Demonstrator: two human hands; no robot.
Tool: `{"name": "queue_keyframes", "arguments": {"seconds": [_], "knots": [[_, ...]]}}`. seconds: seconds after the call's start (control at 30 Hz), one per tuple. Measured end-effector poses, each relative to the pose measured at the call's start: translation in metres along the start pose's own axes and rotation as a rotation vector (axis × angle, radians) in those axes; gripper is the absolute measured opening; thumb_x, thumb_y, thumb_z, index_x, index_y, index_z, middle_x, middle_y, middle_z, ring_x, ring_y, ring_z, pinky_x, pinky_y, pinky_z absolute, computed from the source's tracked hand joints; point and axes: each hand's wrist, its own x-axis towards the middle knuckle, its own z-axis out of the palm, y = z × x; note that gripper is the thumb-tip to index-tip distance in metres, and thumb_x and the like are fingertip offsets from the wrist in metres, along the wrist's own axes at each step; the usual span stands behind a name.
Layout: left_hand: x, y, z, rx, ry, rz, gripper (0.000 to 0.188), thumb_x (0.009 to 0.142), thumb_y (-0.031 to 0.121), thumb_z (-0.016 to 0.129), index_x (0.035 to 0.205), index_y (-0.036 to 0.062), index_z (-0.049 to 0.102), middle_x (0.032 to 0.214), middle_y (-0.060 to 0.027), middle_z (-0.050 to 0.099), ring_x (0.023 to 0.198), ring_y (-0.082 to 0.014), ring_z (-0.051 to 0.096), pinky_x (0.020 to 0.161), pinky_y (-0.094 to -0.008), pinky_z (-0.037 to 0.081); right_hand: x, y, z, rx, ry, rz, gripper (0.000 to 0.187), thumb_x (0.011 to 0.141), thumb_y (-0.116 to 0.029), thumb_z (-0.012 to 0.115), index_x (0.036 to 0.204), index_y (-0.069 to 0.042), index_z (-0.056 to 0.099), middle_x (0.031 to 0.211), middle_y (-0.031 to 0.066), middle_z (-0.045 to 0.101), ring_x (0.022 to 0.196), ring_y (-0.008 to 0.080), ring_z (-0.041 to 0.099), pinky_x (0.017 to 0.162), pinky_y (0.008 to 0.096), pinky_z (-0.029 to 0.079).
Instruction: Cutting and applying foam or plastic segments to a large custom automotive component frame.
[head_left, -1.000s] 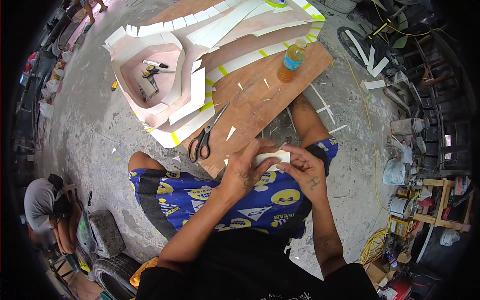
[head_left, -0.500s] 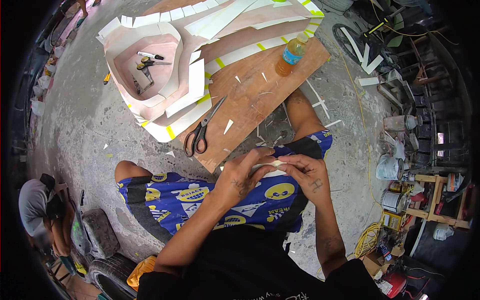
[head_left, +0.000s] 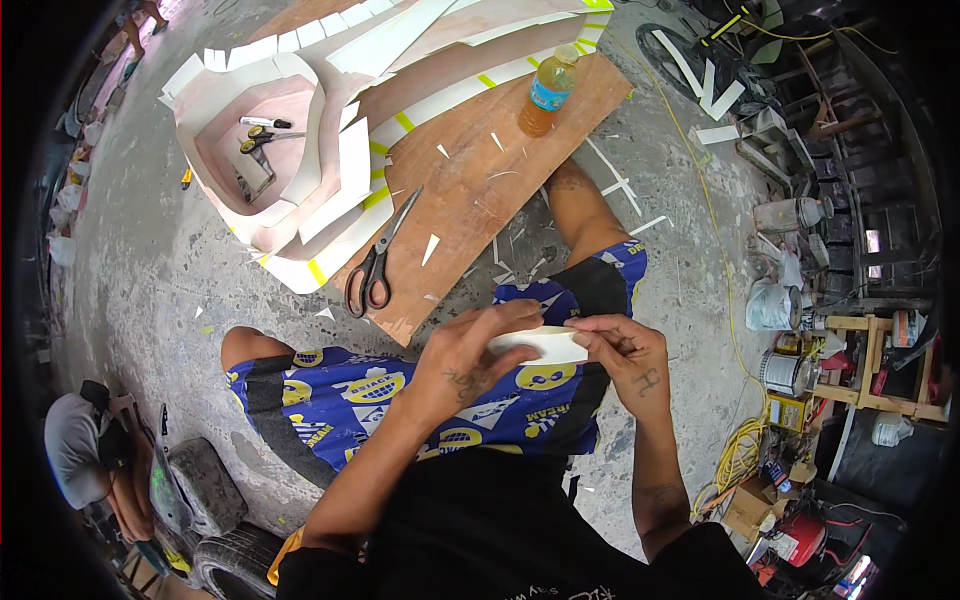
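Observation:
Above my lap, my left hand (head_left: 468,352) and my right hand (head_left: 628,362) pinch a short white strip of card or foam sheet (head_left: 545,346) at its two ends. The strip is slightly curved, its broad face turned up. Beyond my knees, black-handled scissors (head_left: 373,277) lie partly open on a brown plywood board (head_left: 470,235), touched by neither hand. Left of them stands a large pinkish shaped form (head_left: 335,190) edged with white pieces and yellow tape. Its hollow holds a marker (head_left: 266,122), small yellow-and-black scissors (head_left: 262,138) and a flat tool.
A bottle of amber liquid (head_left: 546,95) stands on the board among white offcuts (head_left: 430,250). At right are shelves with jars and cans (head_left: 780,372) and a coiled yellow cord (head_left: 738,450). Another person (head_left: 85,450) crouches at lower left near a tyre (head_left: 235,565).
The white strip has tipped so its broad face shows, and both hands sit slightly lower. My view has shifted, moving the board and form leftward.

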Motion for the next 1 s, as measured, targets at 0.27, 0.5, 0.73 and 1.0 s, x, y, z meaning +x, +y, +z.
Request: {"name": "queue_keyframes", "arguments": {"seconds": [0.27,0.5,0.73,1.0], "knots": [[-0.01,0.002,-0.006,-0.167,-0.005,-0.18,0.052,0.08,0.006,0.082,0.126,0.0028,0.057,0.115,-0.0136,0.071,0.107,-0.0278,0.07,0.083,-0.037,0.06,0.015,0.002,-0.01,-0.137,-0.355,0.038,0.029,0.087,0.007,0.072,0.116,0.004,0.069,0.107,0.0121,0.073,0.092,0.0129,0.069,0.076,0.0229,0.056],[-0.056,-0.099,-0.058,0.514,0.283,-0.505,0.032,0.092,0.005,0.064,0.121,-0.0017,0.054,0.102,-0.0224,0.065,0.089,-0.0416,0.065,0.077,-0.0455,0.053,0.026,0.041,0.002,0.179,-0.137,0.128,0.038,0.088,0.005,0.07,0.125,0.003,0.06,0.104,0.0108,0.068,0.089,0.0143,0.069,0.077,0.0266,0.058],[-0.051,-0.129,-0.063,0.738,0.2,-0.64,0.031,0.088,0.006,0.064,0.115,-0.0025,0.05,0.096,-0.0295,0.061,0.088,-0.0489,0.06,0.079,-0.0556,0.049,0.037,0.064,0.041,0.482,-0.158,0.188,0.052,0.085,0.003,0.073,0.134,0.001,0.055,0.112,0.0076,0.064,0.102,0.0143,0.064,0.089,0.0275,0.053],[-0.064,-0.101,-0.078,0.354,0.137,-0.786,0.055,0.079,0.003,0.075,0.125,0.0009,0.045,0.082,-0.02,0.07,0.073,-0.025,0.07,0.068,-0.0364,0.054,0.049,0.077,0.042,0.563,-0.231,0.254,0.033,0.093,-0.002,0.065,0.124,0.0,0.055,0.113,0.0103,0.065,0.102,0.0157,0.065,0.086,0.0307,0.055]]}}
